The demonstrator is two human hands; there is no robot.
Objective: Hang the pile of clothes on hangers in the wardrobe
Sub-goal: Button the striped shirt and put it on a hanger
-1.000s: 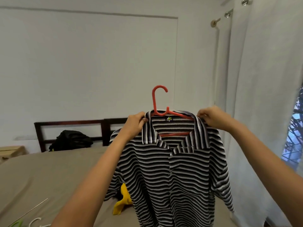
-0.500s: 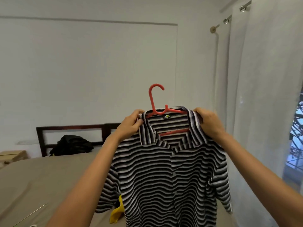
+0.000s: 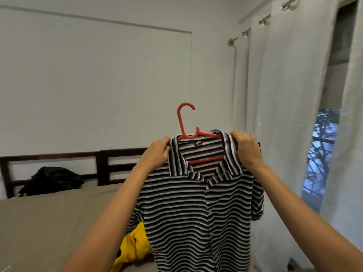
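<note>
Both hands, left hand (image 3: 157,152) and right hand (image 3: 247,148), are gripping the black-and-white striped collared shirt (image 3: 196,209) on its red plastic hanger (image 3: 183,124).

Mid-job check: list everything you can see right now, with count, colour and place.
hanger: one, red, centre, hook up.
striped shirt: one, black and white, draped on the hanger.
bed: one, tan sheet, lower left.
headboard: one, dark wood, against the wall.
yellow garment: one, yellow, on the bed behind the shirt.
black bundle: one, black, on the bed by the headboard.
curtains: count unclear, white, right side.
left hand: one, grips the shirt at the collar, left side.
right hand: one, grips the shirt at the collar, right side.
</note>
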